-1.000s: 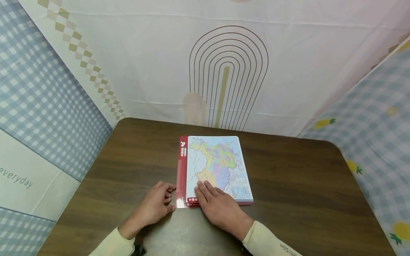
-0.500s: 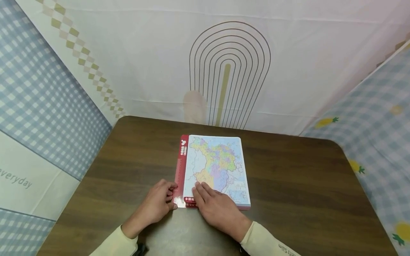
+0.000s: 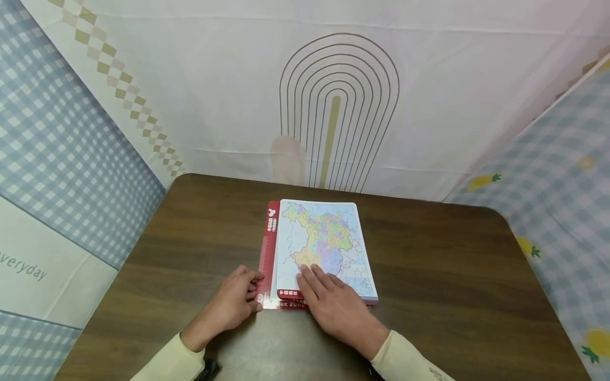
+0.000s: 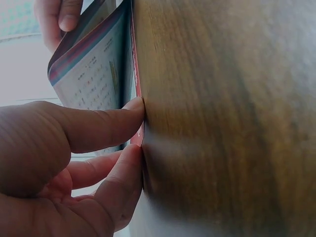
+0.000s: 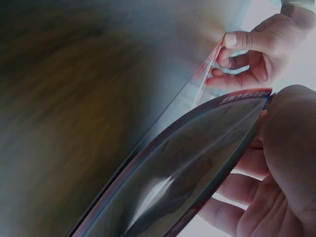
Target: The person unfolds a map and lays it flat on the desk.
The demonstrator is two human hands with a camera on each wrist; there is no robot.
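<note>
A map (image 3: 324, 238) with a pale blue printed face lies on top of a small stack on the wooden table. A lower map (image 3: 268, 254) with a red border sticks out along its left and near sides. My left hand (image 3: 233, 299) holds the lower map's near left corner, thumb and finger at the edge (image 4: 137, 84). On the upper map's near edge lies my right hand (image 3: 335, 307), fingers on the printed face. In the left wrist view, my right thumb (image 4: 69, 19) is at that raised edge. The upper sheet (image 5: 148, 143) bows up in the right wrist view, leaving a gap beneath.
The brown table (image 3: 429, 275) extends on both sides of the maps. Behind it hangs a white cloth (image 3: 229, 95) with an arch pattern. Blue checked cloths (image 3: 62, 121) hang at the sides.
My right hand has shifted slightly right, and the upper map has moved right and away from me. More of the lower map's red near edge shows. The left hand stays at the corner.
</note>
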